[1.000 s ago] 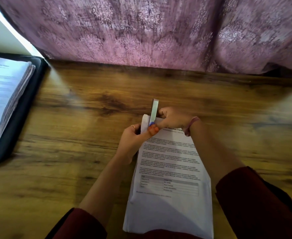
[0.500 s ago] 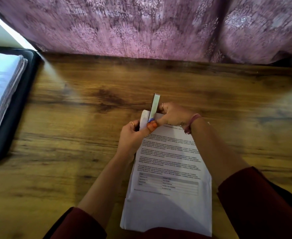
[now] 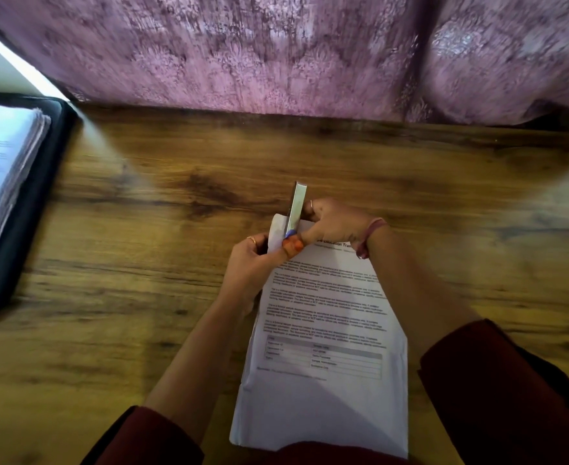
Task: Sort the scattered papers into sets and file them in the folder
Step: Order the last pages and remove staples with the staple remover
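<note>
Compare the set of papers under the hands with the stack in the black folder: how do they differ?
The paper set lies at the table's near edge, in front of the person, thin, gripped by both hands; the folder stack lies at far left, much thicker, untouched. A stapler sits on the set's top corner; none shows on the stack. Both are white printed sheets.

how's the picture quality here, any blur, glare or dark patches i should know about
Head view: motion blur smears the curtain and the folder at left; bright glare streaks the top left corner; the near end of the papers lies in shadow; their print is too soft to read; the stapler and both hands look fairly sharp; wide-angle bending curves the table edges.
</note>
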Action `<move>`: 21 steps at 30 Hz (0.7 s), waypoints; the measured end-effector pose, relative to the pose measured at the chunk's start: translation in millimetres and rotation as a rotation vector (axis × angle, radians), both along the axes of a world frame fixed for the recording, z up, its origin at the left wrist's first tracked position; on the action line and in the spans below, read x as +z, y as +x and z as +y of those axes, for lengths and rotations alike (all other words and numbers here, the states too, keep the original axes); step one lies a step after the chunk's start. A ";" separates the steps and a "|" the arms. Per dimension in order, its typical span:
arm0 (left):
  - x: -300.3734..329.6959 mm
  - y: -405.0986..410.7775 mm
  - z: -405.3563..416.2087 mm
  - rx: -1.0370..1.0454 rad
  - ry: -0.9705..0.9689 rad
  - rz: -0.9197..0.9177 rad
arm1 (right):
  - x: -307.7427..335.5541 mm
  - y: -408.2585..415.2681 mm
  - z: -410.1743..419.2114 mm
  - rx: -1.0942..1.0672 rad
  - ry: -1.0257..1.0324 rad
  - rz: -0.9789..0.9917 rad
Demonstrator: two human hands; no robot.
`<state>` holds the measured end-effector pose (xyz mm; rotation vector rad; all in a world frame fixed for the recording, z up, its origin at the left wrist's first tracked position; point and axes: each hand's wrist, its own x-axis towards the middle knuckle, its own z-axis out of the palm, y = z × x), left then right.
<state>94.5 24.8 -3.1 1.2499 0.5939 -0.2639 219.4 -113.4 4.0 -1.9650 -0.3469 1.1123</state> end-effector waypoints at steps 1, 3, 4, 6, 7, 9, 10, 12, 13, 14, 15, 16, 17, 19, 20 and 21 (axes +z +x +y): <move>1.1 0.4 1.5 -0.026 0.006 0.003 | 1.5 0.6 -0.9 0.013 0.001 -0.003; 1.7 -1.0 3.4 -0.068 -0.005 0.005 | 5.4 0.6 -3.6 0.047 0.012 -0.005; 1.9 -2.3 3.9 -0.081 -0.020 0.002 | 8.8 0.8 -4.6 0.071 0.019 -0.007; 0.6 -6.7 2.7 -0.084 -0.049 -0.017 | 15.5 1.0 -6.5 0.116 0.020 -0.010; -0.7 -8.9 0.5 -0.064 -0.054 -0.034 | 18.9 1.0 -7.3 0.129 0.016 -0.019; -2.6 -13.0 -4.5 0.022 -0.037 -0.050 | 24.3 0.8 -8.6 0.155 0.004 -0.054; -2.9 -14.9 -6.9 0.063 -0.019 -0.049 | 26.6 -0.1 -8.9 0.169 0.002 -0.067; -2.7 -17.0 -10.3 0.097 0.033 -0.069 | 33.2 -3.1 -8.7 0.158 0.021 -0.068; -2.6 -17.9 -11.2 0.096 0.072 -0.084 | 36.6 -5.1 -7.4 0.116 0.032 -0.065; -1.6 -19.0 -11.8 0.094 0.123 -0.103 | 40.3 -6.7 -5.7 0.057 0.034 -0.087; -0.7 -20.3 -12.7 0.090 0.172 -0.124 | 42.4 -7.5 -3.5 -0.006 0.026 -0.131; 0.7 -21.4 -14.1 0.085 0.214 -0.149 | 43.9 -7.6 -1.1 -0.066 0.014 -0.183; 1.9 -22.5 -16.1 0.080 0.251 -0.172 | 44.9 -7.6 1.7 -0.116 0.012 -0.211; 4.0 -24.7 -20.5 0.079 0.318 -0.204 | 48.7 -9.5 7.0 -0.175 0.025 -0.187; 4.9 -26.0 -22.2 0.091 0.337 -0.209 | 52.0 -11.3 8.5 -0.183 0.024 -0.173; 5.8 -27.6 -23.4 0.110 0.339 -0.206 | 56.0 -13.5 9.0 -0.187 0.015 -0.163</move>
